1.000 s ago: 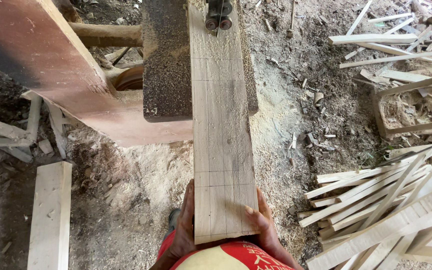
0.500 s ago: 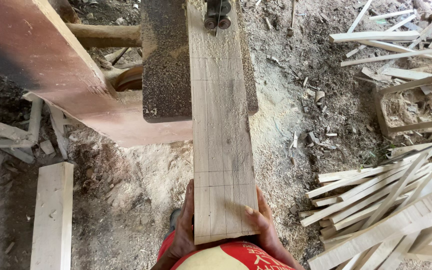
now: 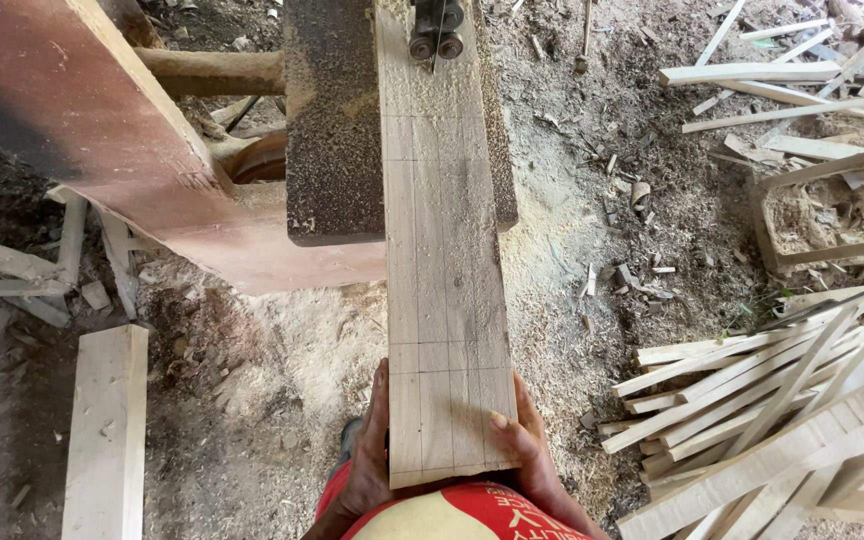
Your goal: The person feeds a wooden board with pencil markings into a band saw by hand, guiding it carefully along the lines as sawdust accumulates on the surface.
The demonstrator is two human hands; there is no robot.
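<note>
You hold one long plank (image 3: 444, 270) running up the frame's centre, your left hand (image 3: 370, 450) and right hand (image 3: 524, 445) clasping its near end. Its far end meets one saw blade (image 3: 438, 45) at top centre, resting on one sawdust-coated table (image 3: 332, 130). One stack of thin strips (image 3: 752, 410) lies lower right; sawdust-covered ground (image 3: 252, 380) lies all around.

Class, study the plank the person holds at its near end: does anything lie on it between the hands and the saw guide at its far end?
Nothing solid. The plank carries only pencil lines and sawdust between the left hand, right hand and the saw guide.
</note>
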